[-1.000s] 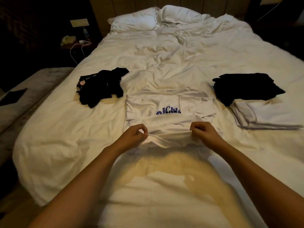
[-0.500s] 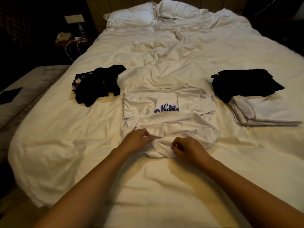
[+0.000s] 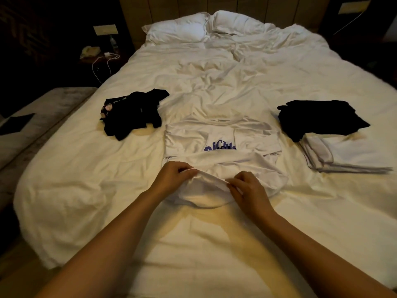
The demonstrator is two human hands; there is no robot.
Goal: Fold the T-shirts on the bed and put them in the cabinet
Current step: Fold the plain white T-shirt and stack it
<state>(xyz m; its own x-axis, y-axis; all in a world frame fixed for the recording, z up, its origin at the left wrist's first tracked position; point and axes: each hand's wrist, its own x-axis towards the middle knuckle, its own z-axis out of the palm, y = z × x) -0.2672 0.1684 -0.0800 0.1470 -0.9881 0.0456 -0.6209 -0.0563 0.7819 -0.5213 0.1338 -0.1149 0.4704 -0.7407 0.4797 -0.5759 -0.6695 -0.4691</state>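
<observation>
A white T-shirt (image 3: pixel 253 138) with blue lettering lies in the middle of the bed (image 3: pixel 86 179), its sleeves folded in and its lower part bunched toward me. My left hand (image 3: pixel 171 179) pinches the bunched hem on the left. My right hand (image 3: pixel 249 190) pinches the same hem on the right, a short way from the left hand. A crumpled black T-shirt (image 3: pixel 133 112) lies to the left. On the right, a folded black T-shirt (image 3: pixel 318 117) sits on folded white ones (image 3: pixel 343 155).
Two white pillows (image 3: pixel 206 26) lie at the head of the bed. A dark nightstand (image 3: pixel 96 54) with a bottle, a phone and a white cable stands at the back left. A grey bench (image 3: pixel 32 117) runs along the bed's left side.
Both hands came closer together along the white T-shirt's hem and drew it back toward me, so the fabric bunches more than a second ago.
</observation>
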